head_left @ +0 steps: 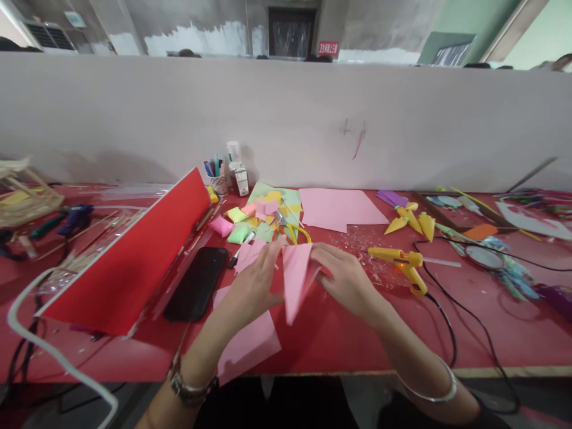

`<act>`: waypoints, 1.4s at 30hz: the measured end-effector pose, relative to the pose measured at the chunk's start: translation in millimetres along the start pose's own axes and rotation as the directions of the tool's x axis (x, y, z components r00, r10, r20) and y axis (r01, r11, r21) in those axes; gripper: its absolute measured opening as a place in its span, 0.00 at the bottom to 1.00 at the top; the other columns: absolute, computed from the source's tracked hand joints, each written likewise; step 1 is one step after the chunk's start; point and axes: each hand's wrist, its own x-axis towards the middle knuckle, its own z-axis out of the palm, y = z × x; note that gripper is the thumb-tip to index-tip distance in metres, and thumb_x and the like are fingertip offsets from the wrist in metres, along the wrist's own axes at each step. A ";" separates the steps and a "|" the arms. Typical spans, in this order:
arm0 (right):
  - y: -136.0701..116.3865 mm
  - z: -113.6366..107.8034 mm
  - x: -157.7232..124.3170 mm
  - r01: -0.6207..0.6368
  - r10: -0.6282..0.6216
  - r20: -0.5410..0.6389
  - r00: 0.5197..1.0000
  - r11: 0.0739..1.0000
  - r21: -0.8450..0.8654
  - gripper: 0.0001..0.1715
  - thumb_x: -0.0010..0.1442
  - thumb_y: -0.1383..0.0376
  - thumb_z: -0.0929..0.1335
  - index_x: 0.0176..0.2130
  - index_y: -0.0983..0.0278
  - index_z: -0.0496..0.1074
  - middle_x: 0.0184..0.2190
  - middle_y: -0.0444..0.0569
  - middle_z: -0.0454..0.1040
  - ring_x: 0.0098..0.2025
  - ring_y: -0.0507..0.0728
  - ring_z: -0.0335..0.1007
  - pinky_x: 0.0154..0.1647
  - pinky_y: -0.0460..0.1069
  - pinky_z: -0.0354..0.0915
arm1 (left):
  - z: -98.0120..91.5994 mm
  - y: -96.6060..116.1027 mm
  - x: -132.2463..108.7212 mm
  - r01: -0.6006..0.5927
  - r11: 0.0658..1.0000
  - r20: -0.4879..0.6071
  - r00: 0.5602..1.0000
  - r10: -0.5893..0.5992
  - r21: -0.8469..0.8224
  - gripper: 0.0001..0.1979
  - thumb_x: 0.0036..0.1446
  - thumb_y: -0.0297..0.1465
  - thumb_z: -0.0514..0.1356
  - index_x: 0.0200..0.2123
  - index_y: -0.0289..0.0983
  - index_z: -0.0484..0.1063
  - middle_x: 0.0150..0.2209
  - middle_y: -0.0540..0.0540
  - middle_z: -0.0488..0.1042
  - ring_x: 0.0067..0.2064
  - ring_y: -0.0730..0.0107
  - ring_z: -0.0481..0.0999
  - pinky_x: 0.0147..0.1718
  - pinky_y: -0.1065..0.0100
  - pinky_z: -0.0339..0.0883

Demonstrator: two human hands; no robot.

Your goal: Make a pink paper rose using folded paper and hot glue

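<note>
A folded pink paper (295,277), narrowing to a point at the bottom, stands between my hands above the red tabletop. My right hand (346,277) grips its right side, with fingers bent around the edge. Just left of the paper is my left hand (259,283), its fingers stretched upward and its thumb apart, near the paper's left edge. Under my left forearm lies a flat pink sheet (250,348), partly hidden. Smaller pink paper pieces (248,253) lie behind my left hand. Yellow scissor handles (292,232) show just beyond the folded paper.
A yellow glue gun (404,262) with a trailing cord lies at right, near yellow paper cones (415,223). At left are a black phone (196,283) and a tilted red board (134,262). A large pink sheet (339,208) lies by the white partition (286,119).
</note>
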 end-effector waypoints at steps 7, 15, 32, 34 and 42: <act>13.8 21.8 -36.7 0.187 -0.142 0.183 0.973 0.948 -0.257 0.11 0.52 0.77 0.61 0.33 0.66 0.70 0.39 0.50 0.74 0.35 0.56 0.65 0.33 0.50 0.63 | 14.2 11.3 -32.4 -0.308 0.867 0.007 0.943 0.332 0.392 0.27 0.48 0.21 0.56 0.52 0.40 0.55 0.53 0.43 0.58 0.53 0.62 0.59 0.50 0.63 0.56; 20.8 35.7 -62.7 0.194 -0.126 0.322 0.938 0.963 -0.188 0.06 0.55 0.71 0.63 0.30 0.64 0.70 0.36 0.46 0.75 0.37 0.54 0.66 0.33 0.48 0.63 | 39.2 12.5 -46.7 -0.341 0.872 0.046 0.937 0.347 0.352 0.13 0.49 0.23 0.54 0.39 0.40 0.67 0.46 0.48 0.69 0.47 0.67 0.64 0.50 0.64 0.53; 19.4 39.4 -96.6 -0.061 0.038 0.201 0.979 0.992 0.112 0.13 0.56 0.71 0.60 0.34 0.62 0.73 0.36 0.47 0.76 0.37 0.53 0.71 0.37 0.49 0.65 | 42.2 10.6 -58.0 -0.143 0.987 0.162 0.978 0.129 0.075 0.06 0.52 0.25 0.54 0.33 0.36 0.70 0.31 0.50 0.75 0.31 0.68 0.73 0.30 0.66 0.66; 19.5 39.7 -92.4 -0.150 0.114 0.210 0.971 0.975 0.165 0.13 0.57 0.69 0.60 0.31 0.63 0.73 0.34 0.48 0.76 0.36 0.52 0.71 0.37 0.49 0.66 | 43.8 10.5 -59.8 -0.072 0.997 0.136 0.988 0.069 0.020 0.07 0.54 0.25 0.52 0.31 0.36 0.70 0.31 0.49 0.75 0.31 0.69 0.73 0.29 0.68 0.66; 17.2 43.0 -76.0 -0.390 0.348 0.240 0.906 0.908 0.154 0.17 0.58 0.65 0.59 0.21 0.65 0.67 0.22 0.46 0.70 0.26 0.51 0.67 0.27 0.44 0.62 | 52.2 6.9 -62.7 0.159 0.985 0.015 0.987 -0.159 -0.068 0.14 0.58 0.30 0.49 0.24 0.35 0.70 0.26 0.47 0.72 0.27 0.72 0.71 0.26 0.71 0.66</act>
